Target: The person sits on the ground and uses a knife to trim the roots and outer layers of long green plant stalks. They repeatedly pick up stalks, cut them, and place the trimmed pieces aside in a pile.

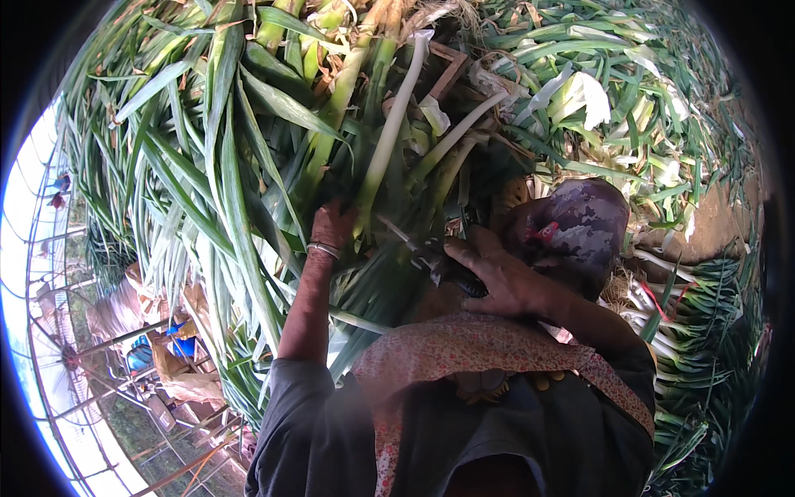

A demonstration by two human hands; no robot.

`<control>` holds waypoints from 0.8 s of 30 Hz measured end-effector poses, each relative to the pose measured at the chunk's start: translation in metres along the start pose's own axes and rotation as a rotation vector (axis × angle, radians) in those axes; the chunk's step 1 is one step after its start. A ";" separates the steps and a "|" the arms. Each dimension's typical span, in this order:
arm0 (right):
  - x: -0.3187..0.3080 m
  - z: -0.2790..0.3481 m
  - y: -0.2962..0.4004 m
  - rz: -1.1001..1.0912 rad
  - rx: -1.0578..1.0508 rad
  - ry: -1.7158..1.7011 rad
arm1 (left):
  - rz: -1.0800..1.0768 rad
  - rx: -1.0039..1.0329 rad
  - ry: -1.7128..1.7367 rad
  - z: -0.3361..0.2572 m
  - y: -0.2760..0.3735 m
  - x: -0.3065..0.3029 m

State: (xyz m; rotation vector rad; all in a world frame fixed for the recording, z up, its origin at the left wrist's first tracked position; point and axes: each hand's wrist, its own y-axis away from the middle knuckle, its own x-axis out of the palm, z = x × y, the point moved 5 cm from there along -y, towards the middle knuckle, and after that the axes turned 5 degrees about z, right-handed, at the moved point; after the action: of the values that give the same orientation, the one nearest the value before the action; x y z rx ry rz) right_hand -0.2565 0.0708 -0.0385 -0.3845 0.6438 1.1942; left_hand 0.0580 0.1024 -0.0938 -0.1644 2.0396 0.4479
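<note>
My left hand (335, 223), with a band around the wrist, is closed at the green part of a leek (392, 118). The leek's long white shaft points up and away; my fingertips are hidden in shadow and leaves. My right hand (497, 273) holds dark-handled cutting shears (428, 258). Their slim metal blade points up and left, close to the leek's green part. Another pale leek stalk (463, 127) lies to the right of the first one. Thick leeks with long green leaves (233, 174) spread left of and beyond my left hand.
Cut leaves and pale trimmings (590, 102) are heaped at the upper right. Camouflage fabric (577, 230) is beside my right forearm. Rows of leeks (671, 335), some with a red tie (655, 301), lie at the right. A wooden frame piece (448, 68) sticks out among the stalks.
</note>
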 end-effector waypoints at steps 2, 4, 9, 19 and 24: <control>0.003 0.004 -0.003 -0.087 -0.064 0.049 | -0.033 0.020 0.009 -0.005 0.001 0.000; 0.006 -0.013 -0.015 0.046 0.120 -0.173 | -0.052 0.026 0.014 -0.007 0.000 -0.004; 0.009 -0.004 -0.020 0.269 0.210 -0.206 | -0.076 0.003 0.030 -0.002 0.000 -0.001; -0.044 -0.065 -0.067 -0.085 0.424 -0.177 | -0.074 0.043 0.053 -0.001 0.000 0.000; -0.080 -0.109 -0.124 -0.239 0.523 -0.110 | -0.126 0.048 0.037 -0.010 0.004 -0.001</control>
State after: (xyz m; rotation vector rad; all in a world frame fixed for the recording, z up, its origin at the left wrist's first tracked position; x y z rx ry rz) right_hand -0.1857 -0.0946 -0.0770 0.0463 0.7619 0.7764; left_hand 0.0493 0.1026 -0.0882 -0.2714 2.0604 0.3191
